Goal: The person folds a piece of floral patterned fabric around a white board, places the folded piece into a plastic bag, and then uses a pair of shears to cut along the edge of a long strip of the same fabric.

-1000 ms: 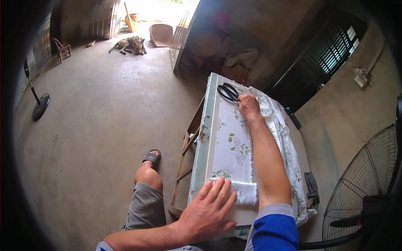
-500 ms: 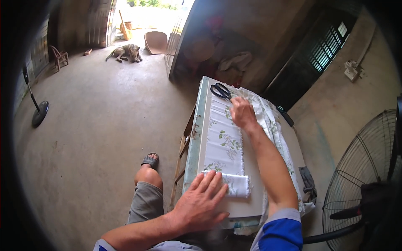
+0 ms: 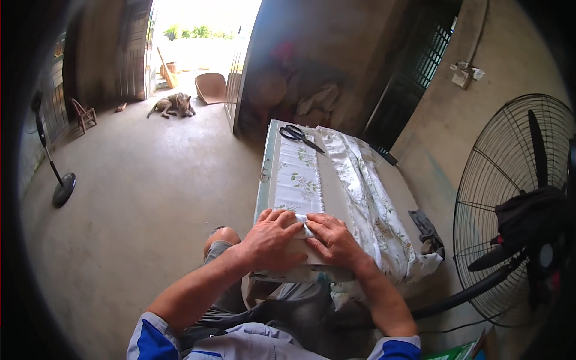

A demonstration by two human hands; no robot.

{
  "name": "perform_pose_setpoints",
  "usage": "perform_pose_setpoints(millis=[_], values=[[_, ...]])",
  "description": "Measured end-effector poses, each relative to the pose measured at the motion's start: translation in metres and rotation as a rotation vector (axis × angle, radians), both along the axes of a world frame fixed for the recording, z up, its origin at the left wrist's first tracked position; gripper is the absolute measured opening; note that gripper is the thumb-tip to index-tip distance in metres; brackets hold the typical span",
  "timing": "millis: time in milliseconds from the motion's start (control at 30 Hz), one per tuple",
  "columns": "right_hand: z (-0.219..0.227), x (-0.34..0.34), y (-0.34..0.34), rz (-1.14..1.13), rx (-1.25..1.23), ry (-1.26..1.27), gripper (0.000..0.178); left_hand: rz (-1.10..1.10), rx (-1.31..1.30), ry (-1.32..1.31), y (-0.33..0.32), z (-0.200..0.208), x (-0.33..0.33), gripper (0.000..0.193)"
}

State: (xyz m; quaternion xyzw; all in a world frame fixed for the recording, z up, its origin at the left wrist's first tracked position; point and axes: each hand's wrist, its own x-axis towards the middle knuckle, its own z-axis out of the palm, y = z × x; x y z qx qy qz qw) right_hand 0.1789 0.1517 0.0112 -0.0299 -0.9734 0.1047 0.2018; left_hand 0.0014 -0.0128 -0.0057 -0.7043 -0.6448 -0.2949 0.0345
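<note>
We've got both hands, left hand (image 3: pixel 271 241) and right hand (image 3: pixel 333 241), pressing flat on the floral cloth (image 3: pixel 298 180) at centre frame; scissors (image 3: pixel 298 135) above, fan (image 3: pixel 521 204) at right.

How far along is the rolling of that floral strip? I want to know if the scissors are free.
Started only: a short roll sits at the near end under the left hand and right hand. In hand: both press flat on that roll. Left: most of the floral fabric strip lies unrolled up the table. The scissors lie untouched at the far end.
</note>
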Motion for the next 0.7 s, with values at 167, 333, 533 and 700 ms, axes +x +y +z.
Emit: perform_pose_setpoints(millis=[167, 333, 533, 700], values=[[-0.002, 0.005, -0.015, -0.007, -0.035, 0.031, 0.043, 0.034, 0.030, 0.010, -0.008, -0.005, 0.005, 0.062], [-0.002, 0.021, -0.029, 0.001, -0.012, 0.046, 0.042, 0.024, 0.060, -0.003, -0.022, -0.004, 0.013, 0.058], [0.000, 0.034, -0.045, 0.019, 0.039, 0.052, 0.046, -0.001, 0.141, -0.012, -0.036, -0.010, 0.016, 0.054], [0.002, 0.047, -0.045, -0.047, 0.019, 0.060, 0.053, -0.012, 0.186, -0.048, -0.040, -0.012, 0.015, 0.053]])
